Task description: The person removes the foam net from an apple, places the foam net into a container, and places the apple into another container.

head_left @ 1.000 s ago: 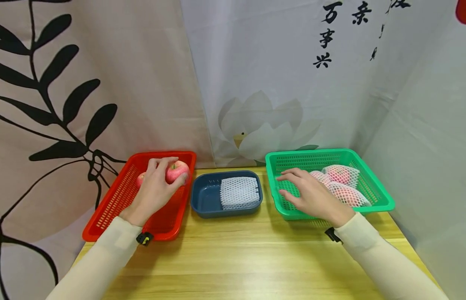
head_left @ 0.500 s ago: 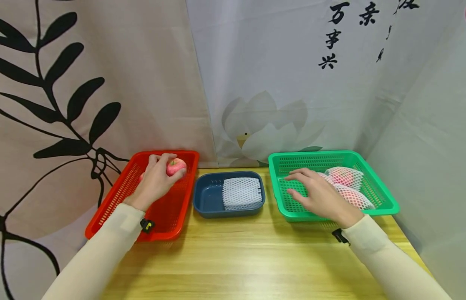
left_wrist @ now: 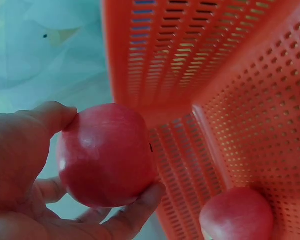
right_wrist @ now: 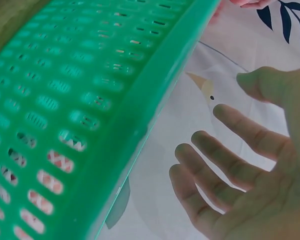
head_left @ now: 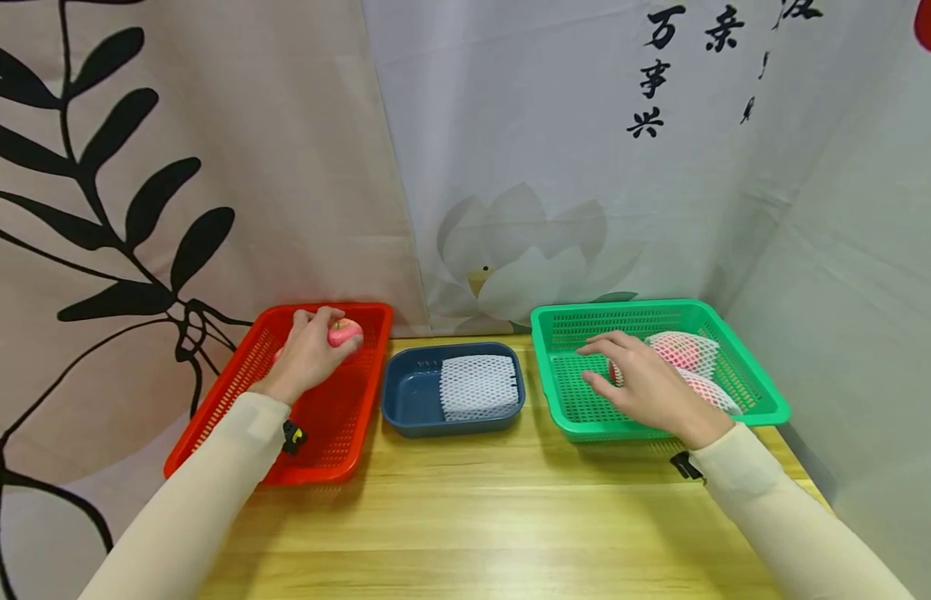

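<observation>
My left hand (head_left: pixel 306 358) grips a red-pink apple (head_left: pixel 345 332) inside the outline of the red plastic basket (head_left: pixel 337 446). In the left wrist view, the thumb and fingers wrap the sides of this apple (left_wrist: pixel 107 155). Another apple (left_wrist: pixel 237 215) lies lower down in the basket, mostly hidden behind my hand in the head view. Over the green basket (head_left: pixel 558 408), my right hand (head_left: pixel 648 385) hovers with fingers spread and holds nothing. Beneath and beside it lie several apples in white foam nets (head_left: pixel 684 352), partly covered by the hand.
Between the two baskets stands a dark blue tray (head_left: pixel 416 392) with flat white foam netting (head_left: pixel 478 387) in its right part. All three containers are on a wooden table (head_left: pixel 465 517). A printed curtain (head_left: pixel 510 125) hangs directly behind them.
My left hand has moved slightly left with the apple, which now looks smaller and lower in the red basket. My right hand has shifted a little to the right over the green basket.
</observation>
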`<state>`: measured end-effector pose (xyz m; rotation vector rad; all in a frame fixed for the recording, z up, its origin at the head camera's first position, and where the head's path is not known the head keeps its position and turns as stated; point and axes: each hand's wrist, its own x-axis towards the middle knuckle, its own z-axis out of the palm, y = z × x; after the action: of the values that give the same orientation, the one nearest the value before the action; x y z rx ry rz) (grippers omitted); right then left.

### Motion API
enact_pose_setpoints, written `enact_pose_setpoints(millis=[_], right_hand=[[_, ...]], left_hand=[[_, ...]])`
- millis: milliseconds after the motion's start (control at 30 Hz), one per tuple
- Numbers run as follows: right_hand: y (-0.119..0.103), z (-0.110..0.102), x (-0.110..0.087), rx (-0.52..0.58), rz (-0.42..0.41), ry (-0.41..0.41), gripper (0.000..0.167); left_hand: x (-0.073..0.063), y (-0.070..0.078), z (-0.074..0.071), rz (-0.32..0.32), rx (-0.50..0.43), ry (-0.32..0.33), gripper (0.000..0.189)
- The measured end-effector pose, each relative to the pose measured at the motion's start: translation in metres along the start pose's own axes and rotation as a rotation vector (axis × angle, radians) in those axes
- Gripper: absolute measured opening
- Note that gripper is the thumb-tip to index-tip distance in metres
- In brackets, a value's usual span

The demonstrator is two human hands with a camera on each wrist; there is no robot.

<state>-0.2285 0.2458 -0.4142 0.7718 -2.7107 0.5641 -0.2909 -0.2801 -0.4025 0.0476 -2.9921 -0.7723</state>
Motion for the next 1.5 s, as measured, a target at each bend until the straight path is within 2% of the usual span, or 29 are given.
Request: enact_pose_setpoints(millis=[167,433,800,1200,1333,1500], right_hand=[[0.005,-0.004,0.000,0.009,0.027,-0.018,0.034],[0.015,-0.012,0.001,0.043,0.025,-0.019,0.033],[0.026,-0.020,0.000,0.023,0.077,-0.045,0.035],[0.034,-0.024,0.002,0.008,0.098,-0.068,0.034],[0.037,-0.025,0.002,0.014,0.101,-0.072,0.034],[0.042,-0.029,0.005,0.021,0.113,-0.074,0.034]], left_hand=[[0.009,-0.008,0.003,-0.016,0.019,-0.029,0.078],[0.018,-0.014,0.008,-0.032,0.062,-0.073,0.076],[0.028,-0.026,0.015,-0.003,0.092,-0.130,0.072],[0.038,-0.038,0.024,0.020,0.138,-0.190,0.068],[0.040,-0.039,0.026,0.014,0.133,-0.211,0.067],[0.044,-0.038,0.029,0.020,0.141,-0.205,0.066]])
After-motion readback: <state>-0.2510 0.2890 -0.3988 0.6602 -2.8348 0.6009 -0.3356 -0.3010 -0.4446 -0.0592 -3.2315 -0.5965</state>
